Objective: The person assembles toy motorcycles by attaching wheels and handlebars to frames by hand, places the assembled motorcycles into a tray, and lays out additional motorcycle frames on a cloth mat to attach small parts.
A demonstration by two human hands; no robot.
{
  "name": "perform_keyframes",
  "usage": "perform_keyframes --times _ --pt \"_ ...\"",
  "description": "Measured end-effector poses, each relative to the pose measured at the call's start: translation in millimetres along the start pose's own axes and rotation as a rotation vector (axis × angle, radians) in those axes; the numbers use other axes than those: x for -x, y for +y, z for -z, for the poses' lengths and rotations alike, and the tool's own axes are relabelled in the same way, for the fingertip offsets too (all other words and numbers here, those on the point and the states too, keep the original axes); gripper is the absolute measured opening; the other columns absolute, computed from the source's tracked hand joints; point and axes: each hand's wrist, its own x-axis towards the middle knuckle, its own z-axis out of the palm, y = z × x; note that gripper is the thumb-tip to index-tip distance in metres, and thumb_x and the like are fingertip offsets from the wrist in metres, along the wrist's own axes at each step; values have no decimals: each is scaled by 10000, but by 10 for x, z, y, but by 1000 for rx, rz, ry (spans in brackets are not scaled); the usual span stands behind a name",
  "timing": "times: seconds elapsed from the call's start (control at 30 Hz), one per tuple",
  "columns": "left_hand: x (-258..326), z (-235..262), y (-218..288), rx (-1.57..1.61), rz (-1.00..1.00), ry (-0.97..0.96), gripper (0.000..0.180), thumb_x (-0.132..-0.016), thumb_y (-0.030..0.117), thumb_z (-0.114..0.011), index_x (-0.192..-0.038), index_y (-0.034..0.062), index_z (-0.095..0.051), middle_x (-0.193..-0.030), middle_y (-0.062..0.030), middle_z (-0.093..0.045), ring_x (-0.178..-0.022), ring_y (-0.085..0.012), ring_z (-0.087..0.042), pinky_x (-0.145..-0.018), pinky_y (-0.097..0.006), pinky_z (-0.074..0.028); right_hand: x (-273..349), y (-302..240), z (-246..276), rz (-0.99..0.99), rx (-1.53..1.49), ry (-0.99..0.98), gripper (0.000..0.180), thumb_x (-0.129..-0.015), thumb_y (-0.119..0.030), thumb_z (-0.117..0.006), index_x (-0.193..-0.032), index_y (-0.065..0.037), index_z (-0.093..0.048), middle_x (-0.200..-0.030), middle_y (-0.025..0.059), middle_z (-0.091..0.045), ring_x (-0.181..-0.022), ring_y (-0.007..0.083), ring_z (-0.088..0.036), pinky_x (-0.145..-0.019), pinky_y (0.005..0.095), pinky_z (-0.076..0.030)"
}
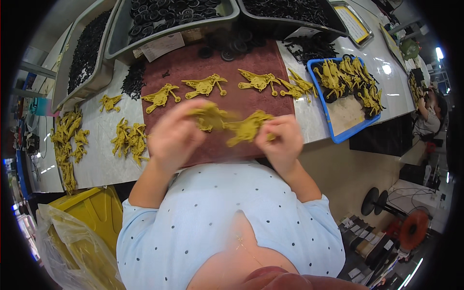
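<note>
Above the near part of a dark red cloth (217,150), my left hand (175,137) is closed on a yellow moulded plastic part (210,115). Closed too, my right hand (282,139) pinches another yellow plastic part (247,129) by its right end. The two parts come close together between my hands; motion blur hides whether they touch. Beyond them, several similar yellow parts (204,85) lie in a row across the cloth, with a small cluster (297,87) at its right edge.
Grey bins of black wheels (154,17) and small black pieces (89,50) (295,14) line the back. Loose black wheels (237,46) lie before them. A blue tray (332,126) at right holds yellow parts with black wheels. Yellow parts (67,135) are heaped at left.
</note>
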Motion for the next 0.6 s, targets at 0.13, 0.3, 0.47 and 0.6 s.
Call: perform_keyframes --times 0.13,0.3,0.47,0.6 --pt "14 416 -243 -155 -271 349 125 -902 -82 -550 -1000 -13 -586 -1133 -256 -635 -822 -169 -651 -675 -266 -534 276 351 98 -394 -204 71 184 -802 138 -625 -906 7 -548 -984 94 -537 -767 145 -616 -670 246 -535" --pt "117 997 -50 -912 -176 564 263 -863 -91 -592 -1095 24 -638 -1012 -106 -697 -791 -174 -664 -642 -256 -511 330 443 -90 -675 -274 100 134 -860 91 -608 -948 8 -552 -1012 89 -552 -788 138 -628 -704 242 -544" --pt "572 1105 -443 -1372 193 553 237 -872 6 -585 -1094 39 -661 -964 -145 -681 -828 -299 -636 -748 -364 -512 230 346 -81 -714 -40 -62 141 -829 13 -654 -954 23 -589 -1003 103 -572 -800 155 -600 -644 255 -520" --pt "802 949 -692 -1319 355 476 230 -868 7 -593 -1088 21 -659 -993 -141 -679 -866 -304 -630 -782 -384 -503 204 344 -13 -583 203 -188 176 -831 -22 -664 -998 5 -613 -1008 103 -579 -795 158 -585 -645 265 -495"
